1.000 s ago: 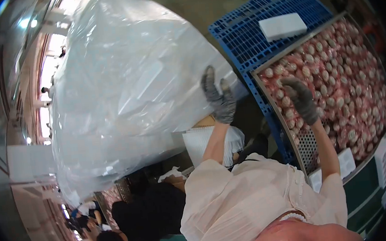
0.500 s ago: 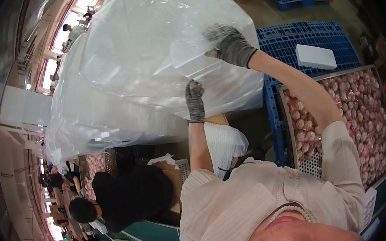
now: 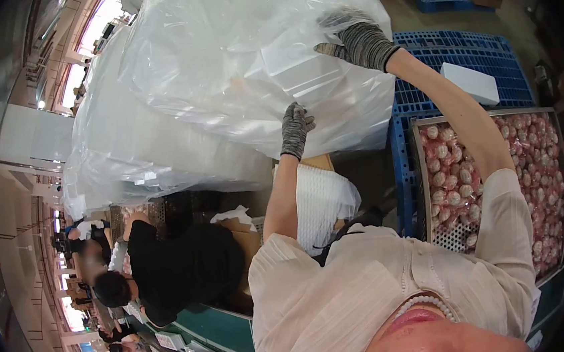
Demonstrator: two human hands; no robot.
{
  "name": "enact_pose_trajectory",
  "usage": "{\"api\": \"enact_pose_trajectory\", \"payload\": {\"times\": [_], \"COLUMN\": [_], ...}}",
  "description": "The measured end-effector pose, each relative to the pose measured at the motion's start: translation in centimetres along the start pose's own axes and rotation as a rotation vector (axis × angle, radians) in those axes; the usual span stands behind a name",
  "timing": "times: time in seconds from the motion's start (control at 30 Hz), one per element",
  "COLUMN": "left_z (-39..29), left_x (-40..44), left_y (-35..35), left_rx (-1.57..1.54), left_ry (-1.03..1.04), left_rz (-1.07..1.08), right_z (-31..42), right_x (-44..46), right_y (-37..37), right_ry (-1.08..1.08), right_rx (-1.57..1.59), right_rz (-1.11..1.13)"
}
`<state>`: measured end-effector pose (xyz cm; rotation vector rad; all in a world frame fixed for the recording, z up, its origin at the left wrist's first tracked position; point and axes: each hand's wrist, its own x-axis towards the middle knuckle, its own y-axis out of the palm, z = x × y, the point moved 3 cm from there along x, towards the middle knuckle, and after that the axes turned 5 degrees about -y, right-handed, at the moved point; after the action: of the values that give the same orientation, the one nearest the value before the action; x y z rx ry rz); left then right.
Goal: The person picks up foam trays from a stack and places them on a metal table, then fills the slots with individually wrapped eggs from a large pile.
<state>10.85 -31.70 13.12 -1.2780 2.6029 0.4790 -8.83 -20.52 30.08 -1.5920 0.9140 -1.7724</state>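
In the head view, the clear plastic sheet (image 3: 198,62) drapes over a bulky white load in front of the person. The gloved left hand (image 3: 296,132) has its fingers curled closed on the sheet's near side. The gloved right hand (image 3: 358,39) is open, thumb apart from outstretched fingers whose tips lie under the film. Beyond the right arm, a white block (image 3: 470,84) rests on a blue pallet (image 3: 455,47).

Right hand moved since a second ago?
Yes: right hand went forward and left relative to the metal tray, from above it to the clear plastic.
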Motion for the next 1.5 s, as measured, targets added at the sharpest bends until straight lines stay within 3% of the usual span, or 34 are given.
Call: {"api": "enact_pose_trajectory", "payload": {"times": [0.07,0.13,0.2,0.27,0.4,0.47,0.5,0.57,0.67,0.73,0.8,0.87,0.97,1.0,1.1,1.13,1.23,1.37,1.43,1.5], "left_z": [0.4,0.0,0.5,0.7,-0.4,0.1,0.9,1.1,-2.7,-3.2,-3.0,-1.9,0.6,1.3,2.7,2.9,3.5,4.4,4.5,4.6], "left_x": [0.6,-0.5,1.0,1.8,1.4,1.6,2.9,3.3,-1.6,-3.8,-5.1,-6.3,-9.4,-10.3,-12.1,-12.7,-14.4,-16.2,-17.0,-17.8], "left_y": [0.7,2.5,2.5,2.5,2.5,2.5,1.9,1.5,4.2,5.1,5.1,3.8,2.1,1.5,0.8,0.8,0.9,0.9,1.3,1.5], "left_rx": [0.029,0.069,0.014,-0.196,-0.491,-0.430,-0.494,-0.547,-0.581,-0.607,-0.339,0.198,0.886,0.888,0.795,0.773,0.705,0.646,0.630,0.594], "left_ry": [-0.043,-0.211,-0.216,-0.414,-0.493,-0.486,-0.420,-0.336,-0.281,-0.228,0.234,0.593,0.919,0.949,0.914,0.912,0.906,0.888,0.881,0.861], "left_rz": [-0.046,-0.060,-0.002,-0.042,-0.080,-0.075,-0.002,0.107,0.014,0.061,0.088,-0.138,-0.480,-0.543,-0.520,-0.493,-0.424,-0.307,-0.254,-0.211], "right_z": [0.4,1.3,1.8,1.9,1.8,1.5,1.2,0.9,0.2,0.3,0.9,1.6,4.5,5.7,7.6,8.4,9.6,10.9,11.2,12.6], "right_x": [-0.2,-0.3,-0.1,0.4,0.8,0.9,0.9,1.1,1.5,0.9,-0.1,-2.1,-6.7,-8.4,-12.3,-13.8,-15.0,-14.7,-14.0,-14.0], "right_y": [-0.5,0.0,1.6,1.6,-0.3,-0.3,-0.2,-0.7,-1.9,-3.0,-4.1,-4.9,-8.0,-9.0,-11.0,-11.2,-11.4,-11.6,-12.3,-12.7], "right_ry": [0.014,0.046,-0.115,-0.200,-0.087,-0.043,-0.093,-0.023,0.082,0.076,0.063,0.042,-0.016,-0.052,-0.047,-0.086,-0.065,0.025,0.188,0.146], "right_rx": [0.067,0.270,0.063,0.013,0.073,0.159,0.101,0.080,0.133,0.211,0.344,0.565,0.470,0.439,0.539,0.517,0.666,0.514,0.707,0.659], "right_rz": [-0.009,0.135,-0.044,-0.071,0.074,0.080,-0.029,-0.002,0.028,-0.159,-0.209,-0.383,-0.583,-0.743,-0.755,-0.904,-0.769,-0.927,-0.852,-0.831]}}
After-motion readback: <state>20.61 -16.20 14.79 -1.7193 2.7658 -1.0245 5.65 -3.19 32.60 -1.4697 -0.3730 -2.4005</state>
